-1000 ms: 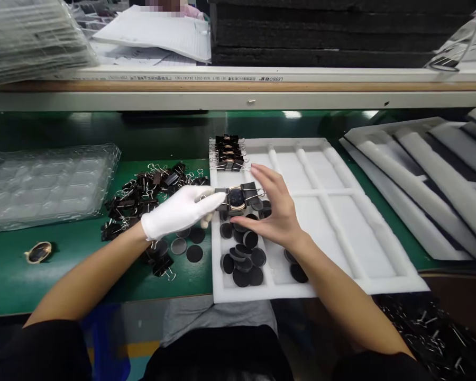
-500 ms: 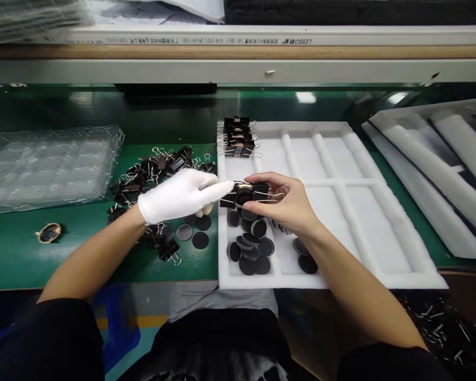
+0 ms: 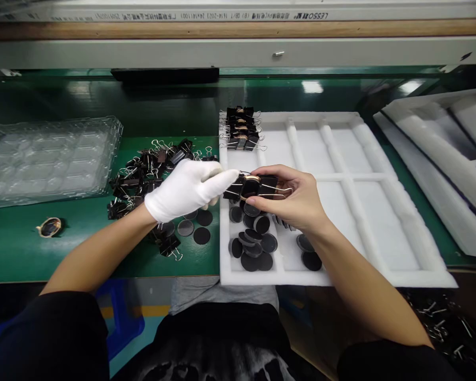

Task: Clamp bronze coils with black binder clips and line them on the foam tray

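My left hand (image 3: 190, 190), in a white glove, is closed on the left side of a round, gold-rimmed black piece (image 3: 251, 186) with a black binder clip on either side. My bare right hand (image 3: 295, 198) pinches the right binder clip (image 3: 268, 186), thumb below and fingers above, its wire handles reaching into the palm. The piece is held above the near left compartment of a white foam tray (image 3: 337, 280). Dark round discs (image 3: 256, 262) lie loose in that compartment. In the far left compartment stands a row of similar clipped pieces (image 3: 241, 129).
Left of the tray is a heap of black binder clips (image 3: 143, 174), with a few discs (image 3: 201, 235) beside it. A single gold-rimmed piece (image 3: 51, 227) and clear plastic trays (image 3: 51, 159) are farther left. More foam trays (image 3: 440, 143) lean at the right.
The view has tilted and shifted slightly. Both hands keep their hold on the clipped piece, with little movement between them.
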`<action>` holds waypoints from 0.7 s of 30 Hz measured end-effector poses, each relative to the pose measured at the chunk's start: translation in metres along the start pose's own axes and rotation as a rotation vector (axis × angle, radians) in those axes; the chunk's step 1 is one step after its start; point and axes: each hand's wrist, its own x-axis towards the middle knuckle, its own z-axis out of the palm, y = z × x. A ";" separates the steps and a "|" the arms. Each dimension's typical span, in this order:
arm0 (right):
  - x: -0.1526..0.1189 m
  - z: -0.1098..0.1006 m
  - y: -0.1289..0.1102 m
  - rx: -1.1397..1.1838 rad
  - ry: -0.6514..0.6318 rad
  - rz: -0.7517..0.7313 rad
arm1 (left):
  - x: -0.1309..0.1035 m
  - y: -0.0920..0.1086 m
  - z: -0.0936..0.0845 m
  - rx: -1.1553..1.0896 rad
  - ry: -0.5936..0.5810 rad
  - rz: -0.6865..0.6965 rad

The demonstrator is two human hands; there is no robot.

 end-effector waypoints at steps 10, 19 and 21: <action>-0.001 -0.001 0.001 0.019 0.027 -0.048 | 0.002 -0.005 0.006 -0.067 0.036 0.005; 0.003 0.001 0.001 0.050 0.022 -0.093 | 0.003 -0.008 0.005 -0.082 0.016 -0.001; 0.004 0.001 0.002 0.055 0.018 -0.099 | 0.003 -0.008 0.005 -0.085 0.014 -0.005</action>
